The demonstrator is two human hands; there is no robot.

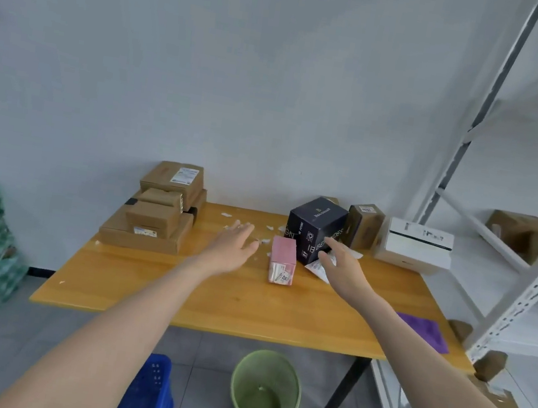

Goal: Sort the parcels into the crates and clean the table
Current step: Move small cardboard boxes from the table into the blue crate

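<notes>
Table (212, 299) bearing pink parcel (282, 261) between both hands, black parcel (314, 227) just beyond right hand (343, 266), which clutches white paper (317, 267); left hand (234, 245) flat, fingers spread, amid scraps (269, 227).

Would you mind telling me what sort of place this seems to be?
Probably a small parcel-sorting room or stockroom: labelled cardboard parcels stacked on a wooden table, white metal shelving holding more boxes, and a blue crate on the floor.
</notes>
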